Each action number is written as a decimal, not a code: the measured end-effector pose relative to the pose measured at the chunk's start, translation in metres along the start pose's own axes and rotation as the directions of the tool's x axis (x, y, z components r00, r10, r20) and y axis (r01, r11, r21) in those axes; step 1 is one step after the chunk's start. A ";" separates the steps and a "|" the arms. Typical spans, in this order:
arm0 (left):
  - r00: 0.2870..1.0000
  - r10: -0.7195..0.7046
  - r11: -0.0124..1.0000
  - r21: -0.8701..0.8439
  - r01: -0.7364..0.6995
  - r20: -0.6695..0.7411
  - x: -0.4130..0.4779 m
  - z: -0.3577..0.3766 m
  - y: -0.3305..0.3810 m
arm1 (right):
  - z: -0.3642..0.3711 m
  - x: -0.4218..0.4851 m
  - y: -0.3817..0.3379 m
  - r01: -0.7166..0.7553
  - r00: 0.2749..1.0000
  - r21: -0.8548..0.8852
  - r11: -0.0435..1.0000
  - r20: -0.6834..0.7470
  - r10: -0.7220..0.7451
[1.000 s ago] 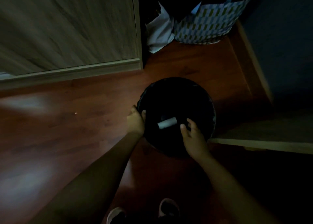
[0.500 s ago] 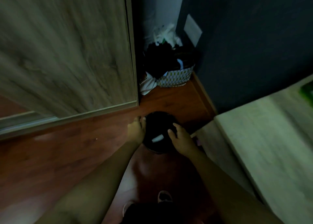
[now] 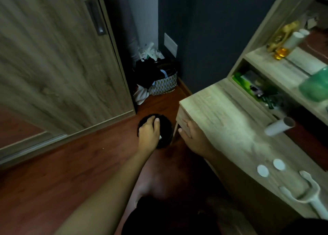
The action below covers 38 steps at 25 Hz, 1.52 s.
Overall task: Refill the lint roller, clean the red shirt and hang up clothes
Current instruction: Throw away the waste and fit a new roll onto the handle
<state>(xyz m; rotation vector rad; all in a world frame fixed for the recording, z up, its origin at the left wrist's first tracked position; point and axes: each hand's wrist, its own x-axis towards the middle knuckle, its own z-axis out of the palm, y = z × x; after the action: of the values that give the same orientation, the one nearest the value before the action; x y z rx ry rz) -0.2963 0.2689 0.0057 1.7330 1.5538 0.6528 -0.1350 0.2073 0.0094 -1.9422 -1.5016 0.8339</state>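
A round black bin (image 3: 166, 128) stands on the floor beside the dresser's corner. My left hand (image 3: 149, 133) hovers over the bin, fingers loosely apart, hiding most of the white spent roll (image 3: 160, 137) inside. My right hand (image 3: 192, 137) is open and empty, close against the side of the wooden dresser (image 3: 230, 121). On the dresser lie a white refill roll (image 3: 279, 126) with a cardboard core, the bare white lint roller handle (image 3: 308, 195) and two small white discs (image 3: 270, 167). No red shirt is visible.
A wood-grain sliding wardrobe door (image 3: 58, 66) fills the left. A patterned basket (image 3: 164, 84) of dark clothes sits in the far corner by the dark wall. Bottles and a green box crowd the dresser shelves (image 3: 287, 64). The floor is red-brown laminate.
The view has risen and pulled back from the bin, bringing the dresser top into sight. My left hand moved from the bin's rim to over it; my right hand left the bin toward the dresser.
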 end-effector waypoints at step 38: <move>0.873 0.323 0.811 0.369 -0.454 0.365 -0.068 0.334 0.252 | -0.211 -0.130 0.311 0.077 0.984 -0.299 0.951 0.176 -0.024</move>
<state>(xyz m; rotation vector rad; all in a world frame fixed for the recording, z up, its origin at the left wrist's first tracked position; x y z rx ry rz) 0.1069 0.1377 0.0003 2.4170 1.2019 0.2144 0.1966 -0.0010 -0.0608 -2.0813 -1.8683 0.8009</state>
